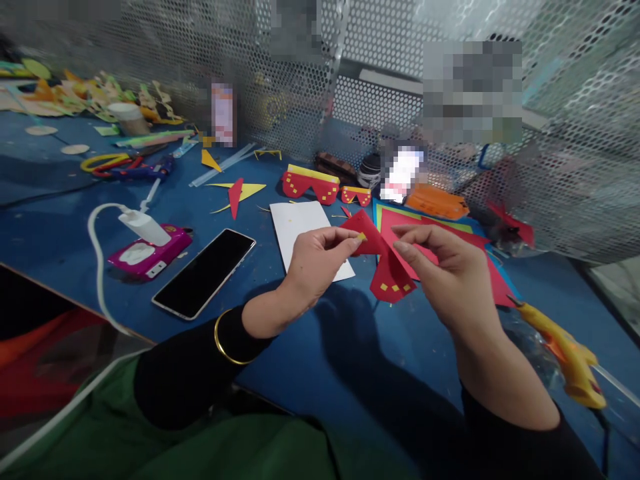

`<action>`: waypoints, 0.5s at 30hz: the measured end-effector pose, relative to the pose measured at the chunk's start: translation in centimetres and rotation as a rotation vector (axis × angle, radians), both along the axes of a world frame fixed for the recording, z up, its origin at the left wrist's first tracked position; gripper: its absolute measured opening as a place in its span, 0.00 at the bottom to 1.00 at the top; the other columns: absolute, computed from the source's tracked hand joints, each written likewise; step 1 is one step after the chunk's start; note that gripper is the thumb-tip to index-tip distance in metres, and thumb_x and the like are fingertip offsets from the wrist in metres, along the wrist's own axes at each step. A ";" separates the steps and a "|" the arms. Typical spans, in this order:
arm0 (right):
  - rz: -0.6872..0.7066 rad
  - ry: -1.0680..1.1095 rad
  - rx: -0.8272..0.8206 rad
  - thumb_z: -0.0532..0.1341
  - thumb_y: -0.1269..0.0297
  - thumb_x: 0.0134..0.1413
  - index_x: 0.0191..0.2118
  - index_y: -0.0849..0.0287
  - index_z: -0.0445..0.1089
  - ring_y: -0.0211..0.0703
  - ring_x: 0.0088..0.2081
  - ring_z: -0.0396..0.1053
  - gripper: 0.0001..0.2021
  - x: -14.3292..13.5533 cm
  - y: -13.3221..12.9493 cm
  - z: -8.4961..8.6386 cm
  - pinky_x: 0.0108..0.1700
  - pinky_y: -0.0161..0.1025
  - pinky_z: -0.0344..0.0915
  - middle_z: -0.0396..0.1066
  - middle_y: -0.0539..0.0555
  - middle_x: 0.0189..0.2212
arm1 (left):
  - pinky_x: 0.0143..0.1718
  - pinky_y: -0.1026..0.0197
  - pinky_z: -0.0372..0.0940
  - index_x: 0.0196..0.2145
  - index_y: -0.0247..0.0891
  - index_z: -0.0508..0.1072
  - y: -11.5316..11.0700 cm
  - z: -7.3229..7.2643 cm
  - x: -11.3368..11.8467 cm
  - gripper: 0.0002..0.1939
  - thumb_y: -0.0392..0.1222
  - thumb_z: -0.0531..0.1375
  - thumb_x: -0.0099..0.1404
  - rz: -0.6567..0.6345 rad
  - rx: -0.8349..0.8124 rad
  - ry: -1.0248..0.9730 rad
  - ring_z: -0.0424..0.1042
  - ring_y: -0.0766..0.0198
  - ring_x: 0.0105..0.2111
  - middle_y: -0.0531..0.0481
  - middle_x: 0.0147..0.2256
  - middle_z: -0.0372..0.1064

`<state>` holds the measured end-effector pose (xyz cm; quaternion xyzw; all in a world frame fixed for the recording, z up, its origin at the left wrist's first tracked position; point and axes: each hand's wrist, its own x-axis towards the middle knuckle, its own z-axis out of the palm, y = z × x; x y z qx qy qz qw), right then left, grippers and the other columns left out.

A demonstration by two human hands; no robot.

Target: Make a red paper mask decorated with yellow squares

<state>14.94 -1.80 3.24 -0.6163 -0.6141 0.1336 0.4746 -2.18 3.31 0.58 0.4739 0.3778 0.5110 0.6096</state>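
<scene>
My left hand [320,263] pinches a red paper cutout [393,275] between thumb and fingers, over the blue table. The cutout is bent, with a row of small yellow squares along its lower lobe and another yellow square by my left thumb. Close to its right side is my right hand [445,267], thumb and forefinger brought together; whatever is between them is too small to make out. Below and behind my left hand lies a white sheet [295,230]. Sheets of red paper [487,270], with blue and yellow ones underneath, lie behind my right hand.
Red-and-yellow paper cutouts [310,187] stand at the back. A phone [205,273], a purple power socket [150,252] and a white cable lie left. A yellow glue gun [565,353] lies right, a blue glue gun [145,172] farther left. Perforated metal mesh [380,100] borders the table.
</scene>
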 end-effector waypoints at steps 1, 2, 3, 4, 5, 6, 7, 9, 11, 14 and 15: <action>0.041 0.018 -0.051 0.65 0.57 0.55 0.31 0.54 0.74 0.50 0.45 0.76 0.08 0.2 0.1 -0.1 0.45 0.45 0.68 0.79 0.54 0.42 | 0.37 0.61 0.69 0.29 0.38 0.81 0.0 -0.1 0.0 0.04 0.40 0.69 0.56 0.004 0.004 0.002 0.75 0.65 0.32 0.50 0.30 0.79; 0.072 0.038 -0.092 0.66 0.57 0.55 0.30 0.55 0.74 0.49 0.44 0.76 0.08 0.2 0.2 -0.2 0.42 0.44 0.68 0.79 0.54 0.41 | 0.36 0.61 0.69 0.29 0.38 0.81 0.0 -0.2 0.1 0.04 0.40 0.69 0.56 0.003 0.009 0.005 0.75 0.65 0.32 0.50 0.30 0.79; 0.089 0.056 -0.124 0.66 0.56 0.54 0.30 0.55 0.74 0.48 0.40 0.76 0.09 0.3 0.3 -0.3 0.39 0.42 0.68 0.79 0.54 0.39 | 0.36 0.61 0.69 0.29 0.38 0.81 -0.1 -0.3 0.2 0.04 0.40 0.69 0.56 -0.005 0.015 0.009 0.75 0.65 0.32 0.50 0.30 0.79; 0.094 0.068 -0.150 0.67 0.55 0.53 0.30 0.55 0.74 0.46 0.35 0.75 0.09 0.3 0.4 -0.4 0.35 0.41 0.67 0.79 0.53 0.34 | 0.36 0.61 0.69 0.29 0.38 0.81 -0.1 -0.4 0.3 0.04 0.40 0.68 0.56 -0.016 0.020 0.011 0.75 0.65 0.32 0.49 0.30 0.79; 0.092 0.074 -0.169 0.67 0.54 0.52 0.30 0.55 0.74 0.43 0.30 0.72 0.10 0.2 0.5 -0.5 0.32 0.39 0.65 0.77 0.51 0.30 | 0.36 0.61 0.69 0.30 0.37 0.81 -0.2 -0.4 0.4 0.04 0.40 0.68 0.56 -0.029 0.023 0.014 0.74 0.65 0.32 0.49 0.31 0.79; 0.089 0.079 -0.184 0.67 0.54 0.52 0.29 0.55 0.74 0.41 0.27 0.70 0.11 0.2 0.6 -0.6 0.29 0.39 0.64 0.75 0.50 0.26 | 0.36 0.61 0.69 0.30 0.38 0.81 -0.2 -0.4 0.4 0.04 0.40 0.68 0.56 -0.043 0.028 0.019 0.74 0.65 0.32 0.49 0.31 0.79; 0.085 0.085 -0.193 0.67 0.53 0.52 0.29 0.55 0.74 0.41 0.25 0.68 0.11 0.2 0.6 -0.7 0.28 0.38 0.63 0.73 0.49 0.23 | 0.37 0.61 0.69 0.30 0.38 0.81 -0.2 -0.4 0.3 0.05 0.41 0.68 0.57 -0.058 0.035 0.031 0.74 0.65 0.33 0.49 0.31 0.79; 0.060 0.084 -0.176 0.67 0.52 0.52 0.29 0.54 0.74 0.42 0.26 0.68 0.11 0.4 0.5 -0.7 0.28 0.39 0.63 0.72 0.49 0.23 | 0.39 0.60 0.69 0.31 0.38 0.81 0.2 0.1 -0.3 0.05 0.42 0.67 0.57 -0.080 0.067 0.084 0.75 0.64 0.34 0.48 0.32 0.79; 0.000 0.059 -0.111 0.67 0.53 0.53 0.29 0.53 0.74 0.44 0.30 0.70 0.10 0.8 0.4 -0.4 0.31 0.41 0.65 0.74 0.50 0.26 | 0.42 0.58 0.68 0.31 0.38 0.81 1.0 0.7 -1.5 0.06 0.43 0.67 0.58 -0.108 0.143 0.197 0.76 0.62 0.36 0.47 0.34 0.80; -0.101 0.012 -0.020 0.67 0.55 0.54 0.29 0.52 0.75 0.47 0.33 0.72 0.08 1.6 0.2 0.2 0.36 0.44 0.65 0.75 0.52 0.28 | 0.46 0.55 0.66 0.29 0.40 0.82 2.8 1.2 -3.3 0.05 0.40 0.65 0.58 -0.181 0.346 0.533 0.76 0.56 0.40 0.44 0.38 0.80; -0.118 -0.002 -0.005 0.67 0.56 0.54 0.30 0.52 0.75 0.48 0.34 0.72 0.07 1.8 0.1 0.4 0.38 0.45 0.65 0.75 0.53 0.28 | 0.44 0.54 0.66 0.28 0.40 0.82 3.3 1.1 -3.8 0.05 0.39 0.65 0.57 -0.177 0.393 0.688 0.76 0.54 0.39 0.43 0.36 0.80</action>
